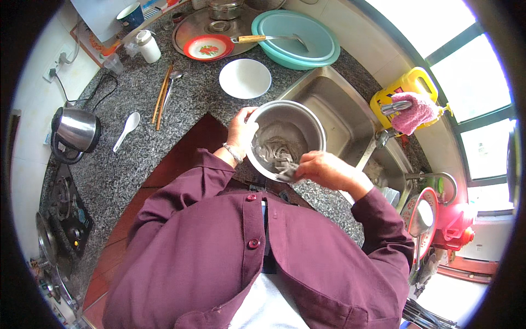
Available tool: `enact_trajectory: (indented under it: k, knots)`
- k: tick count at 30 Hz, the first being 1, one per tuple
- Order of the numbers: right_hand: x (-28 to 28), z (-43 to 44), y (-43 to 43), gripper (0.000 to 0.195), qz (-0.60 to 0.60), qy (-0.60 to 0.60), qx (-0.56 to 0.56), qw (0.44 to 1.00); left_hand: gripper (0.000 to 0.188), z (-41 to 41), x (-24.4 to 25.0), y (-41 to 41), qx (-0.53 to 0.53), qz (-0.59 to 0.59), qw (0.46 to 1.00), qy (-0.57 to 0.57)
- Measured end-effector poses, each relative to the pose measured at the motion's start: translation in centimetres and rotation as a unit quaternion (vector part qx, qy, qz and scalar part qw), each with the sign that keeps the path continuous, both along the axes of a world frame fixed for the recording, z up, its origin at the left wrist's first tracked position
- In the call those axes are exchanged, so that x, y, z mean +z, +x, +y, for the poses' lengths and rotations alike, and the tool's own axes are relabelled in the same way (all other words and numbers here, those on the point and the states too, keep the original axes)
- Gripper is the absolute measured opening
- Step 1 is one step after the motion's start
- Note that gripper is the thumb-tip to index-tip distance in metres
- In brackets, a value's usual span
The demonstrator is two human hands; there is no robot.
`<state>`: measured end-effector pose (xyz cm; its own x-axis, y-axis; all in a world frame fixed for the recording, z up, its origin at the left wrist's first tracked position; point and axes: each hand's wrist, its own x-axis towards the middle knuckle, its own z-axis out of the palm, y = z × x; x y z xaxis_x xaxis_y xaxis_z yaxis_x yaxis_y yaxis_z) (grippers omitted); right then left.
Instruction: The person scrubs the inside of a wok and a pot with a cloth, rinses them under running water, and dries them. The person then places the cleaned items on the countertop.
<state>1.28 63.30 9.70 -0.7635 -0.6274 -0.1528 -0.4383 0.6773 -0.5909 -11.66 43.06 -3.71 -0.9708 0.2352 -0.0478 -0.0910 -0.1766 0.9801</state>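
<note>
My left hand point(241, 130) grips the left rim of a round metal pot point(304, 123), tilted so that I look into it. In my right hand point(322, 167) is a grey cloth point(283, 158), bunched at the pot's lower right rim and trailing down inside. The pot's inner bottom looks dull and greyish; whether water is in it I cannot tell. A white bowl point(245, 79) sits on the granite counter point(187, 119) just beyond the pot. Right of the pot lies the stainless steel sink point(324, 98).
Teal basins point(296, 39) and a red-rimmed enamel plate point(208, 47) stand at the back. A white spoon point(127, 130), chopsticks point(163, 96) and an electric kettle point(76, 131) are on the left. Beyond the sink are a yellow jug point(404, 90) and a pink cloth point(413, 113) over the faucet.
</note>
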Motion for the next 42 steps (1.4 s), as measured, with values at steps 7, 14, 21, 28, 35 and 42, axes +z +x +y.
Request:
enact_trajectory:
  k: [7, 14, 21, 28, 35, 42]
  knots:
    - [0.0, 4.0, -7.2, 0.01, 0.322, 0.128, -0.12, 0.93, 0.041, -0.3, 1.7, -0.3, 0.0, 0.093, 0.979, -0.18]
    - [-1.8, 4.9, -4.5, 0.005, 0.165, 0.187, -0.1, 0.963, 0.04, -0.1, 2.1, 0.2, 0.014, 0.089, 0.979, -0.183]
    - [-1.7, -0.4, -1.8, 0.011, 0.013, 0.125, -0.015, 0.992, 0.04, -0.1, 2.1, 0.0, 0.017, 0.121, 0.97, -0.212]
    - [-9.3, -6.0, -4.8, 0.018, 0.033, 0.081, 0.054, 0.995, 0.035, 0.2, 2.7, 0.1, 0.015, 0.112, 0.969, -0.222]
    - [-12.7, -7.6, -8.3, 0.016, 0.135, 0.092, -0.117, 0.98, 0.036, 0.1, 2.9, 0.3, 0.004, 0.096, 0.969, -0.227]
    - [-12.0, -3.5, -9.3, 0.02, 0.074, 0.129, -0.277, 0.949, 0.034, 0.0, 3.6, 0.8, 0.017, 0.07, 0.97, -0.233]
